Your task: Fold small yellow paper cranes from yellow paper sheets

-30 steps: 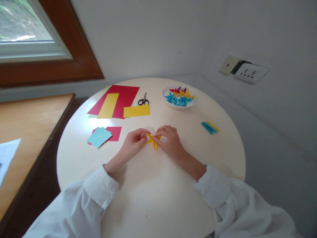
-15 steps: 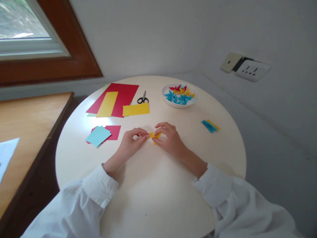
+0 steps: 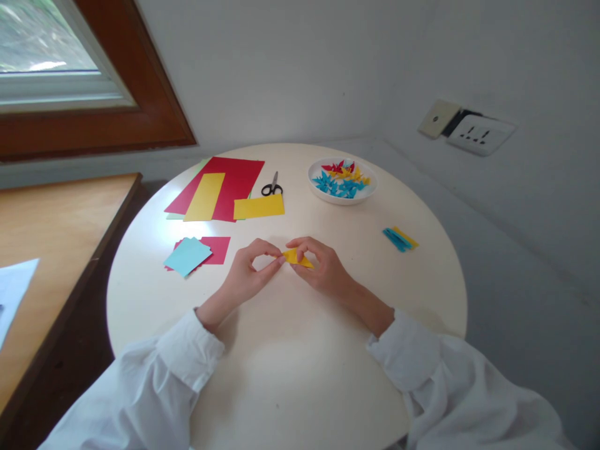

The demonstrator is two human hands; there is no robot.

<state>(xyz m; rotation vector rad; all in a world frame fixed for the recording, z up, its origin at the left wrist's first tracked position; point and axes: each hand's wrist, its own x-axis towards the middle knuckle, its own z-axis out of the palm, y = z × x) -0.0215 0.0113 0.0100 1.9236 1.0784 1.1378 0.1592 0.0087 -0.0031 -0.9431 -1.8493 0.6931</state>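
Observation:
Between my two hands, a small folded piece of yellow paper (image 3: 293, 256) is held just above the middle of the round table. Thumb and forefinger of my left hand (image 3: 248, 269) pinch its left tip. On the other side my right hand (image 3: 323, 265) grips it with thumb and bent forefinger, the remaining fingers curled above. Part of the paper is hidden behind the right fingers. Beyond my hands stands a white dish (image 3: 342, 201) with several folded paper figures (image 3: 344, 184) in blue, yellow and red.
Small blue and red paper squares (image 3: 187, 256) lie left of my hands. Behind them are large red sheets (image 3: 239, 181), a yellow strip (image 3: 259, 206) and black-handled scissors (image 3: 272, 187). Folded blue and yellow strips (image 3: 399, 239) lie to the right on the white table (image 3: 295, 375).
The yellow paper has turned between my fingers and now shows a wider, pointed face toward the right. My right fingers have shifted their hold slightly; my left hand keeps its pinch.

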